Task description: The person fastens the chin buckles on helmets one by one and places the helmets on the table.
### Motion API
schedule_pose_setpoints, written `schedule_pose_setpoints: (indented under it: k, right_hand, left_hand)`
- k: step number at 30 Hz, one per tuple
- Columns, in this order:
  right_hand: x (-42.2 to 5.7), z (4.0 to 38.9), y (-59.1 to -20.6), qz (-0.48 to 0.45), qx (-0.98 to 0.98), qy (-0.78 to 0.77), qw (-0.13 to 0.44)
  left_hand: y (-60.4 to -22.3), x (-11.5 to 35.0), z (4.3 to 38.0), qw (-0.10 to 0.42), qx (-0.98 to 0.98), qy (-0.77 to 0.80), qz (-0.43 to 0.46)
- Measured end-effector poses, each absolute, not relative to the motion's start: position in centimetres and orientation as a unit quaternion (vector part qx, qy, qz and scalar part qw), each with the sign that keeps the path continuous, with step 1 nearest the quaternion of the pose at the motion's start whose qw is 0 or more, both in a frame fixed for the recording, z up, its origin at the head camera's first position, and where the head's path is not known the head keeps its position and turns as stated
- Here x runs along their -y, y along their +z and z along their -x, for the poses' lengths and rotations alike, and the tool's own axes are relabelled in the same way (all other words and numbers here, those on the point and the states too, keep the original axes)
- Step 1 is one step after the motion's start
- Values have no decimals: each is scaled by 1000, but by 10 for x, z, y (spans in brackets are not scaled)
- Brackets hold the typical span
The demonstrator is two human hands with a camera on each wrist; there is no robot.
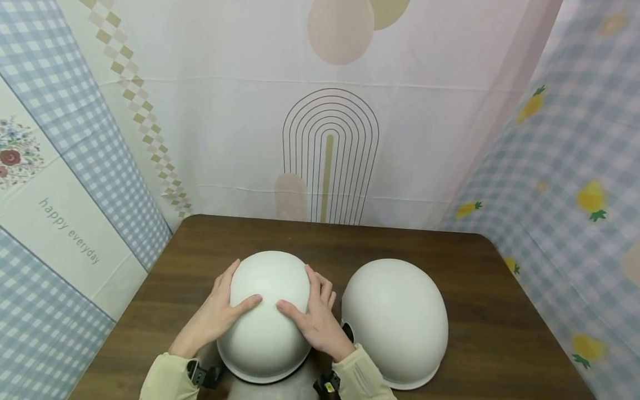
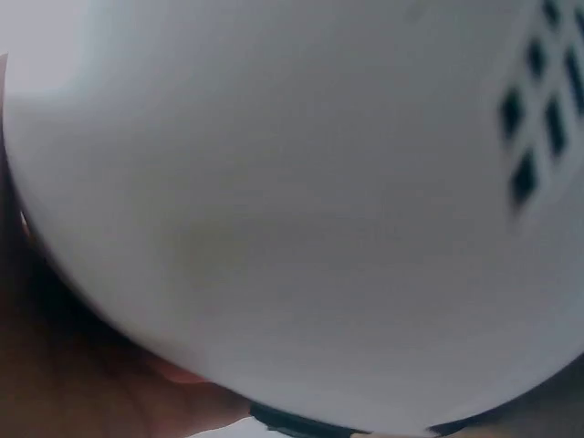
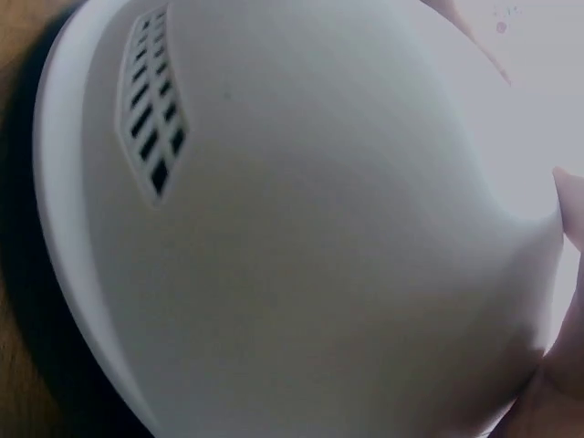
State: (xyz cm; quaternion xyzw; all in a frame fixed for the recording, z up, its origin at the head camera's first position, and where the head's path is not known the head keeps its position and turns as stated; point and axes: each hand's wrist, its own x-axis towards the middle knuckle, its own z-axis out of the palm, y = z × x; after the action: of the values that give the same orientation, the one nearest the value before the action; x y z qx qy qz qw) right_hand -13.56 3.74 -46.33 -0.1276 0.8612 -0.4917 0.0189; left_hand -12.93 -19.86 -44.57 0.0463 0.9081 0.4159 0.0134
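Two hands had hold of a white helmet (image 1: 270, 333), dome upward, left of the middle of the table (image 1: 480, 272) and well in from its far edge; whether its rim rested on anything could not be told. The left hand (image 1: 217, 311) clasped one side and the right hand (image 1: 320, 322) the other, fingers bent gently around the dome, thumbs spread wide of them and lying near each other on top without meeting.

The shell looked smooth and likely to slide, so even pressure from both sides seemed better than fingertips alone. It seemed wise to leave the vents (image 3: 151, 114) uncovered by the grip, and to mind the right forearm, which was close to a second white helmet (image 1: 395, 322) toward the table's right edge.

The brown wooden surface had rounded far corners; its near edge was out of view. Something grey (image 1: 272, 390) lay below the held helmet, too hidden to name. A pale patterned cloth (image 1: 230, 128) hung behind the far edge, with blue-checked cloths left (image 1: 90, 83) and right (image 1: 550, 183).
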Motion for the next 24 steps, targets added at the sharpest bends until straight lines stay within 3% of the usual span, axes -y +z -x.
schedule_pose_setpoints:
  k: [24]
  right_hand:
    - [-33,123,-459,94,-872,-480,13]
  left_hand:
    - [-462,195,126,-35,-863,503,-2]
